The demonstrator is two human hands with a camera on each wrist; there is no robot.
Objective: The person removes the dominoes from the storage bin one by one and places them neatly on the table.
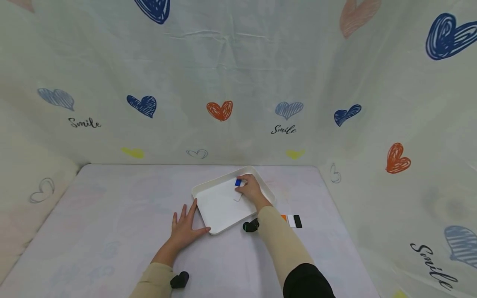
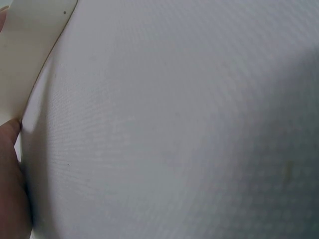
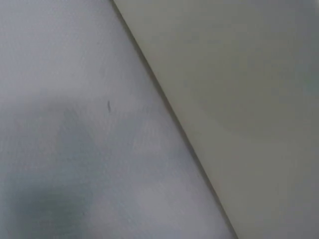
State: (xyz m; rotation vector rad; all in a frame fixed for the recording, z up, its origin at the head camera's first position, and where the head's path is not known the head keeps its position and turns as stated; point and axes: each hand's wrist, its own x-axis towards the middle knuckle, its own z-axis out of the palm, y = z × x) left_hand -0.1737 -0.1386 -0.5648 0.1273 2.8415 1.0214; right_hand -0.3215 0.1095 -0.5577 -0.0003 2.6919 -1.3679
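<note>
A shallow white rectangular tray [image 1: 220,207] lies at an angle on the table. My right hand [image 1: 251,190] reaches over it and pinches a small blue-and-white block [image 1: 238,182] between thumb and fingers; its white part is mostly hidden by the hand. At the tray's left side my left hand [image 1: 185,231] has its fingers spread, index fingertip at the left rim and thumb at the near corner. In the left wrist view, the thumb [image 2: 10,132] meets the tray's outer wall [image 2: 35,45]. The right wrist view shows only the tray wall [image 3: 239,99] beside the tabletop.
Right of the tray, partly behind the right sleeve [image 1: 279,236], lies an orange, white and black piece [image 1: 297,221]. Dark wrist cameras [image 1: 251,225] sit by both cuffs. A white cloth printed with hearts hangs behind the white table [image 1: 112,215].
</note>
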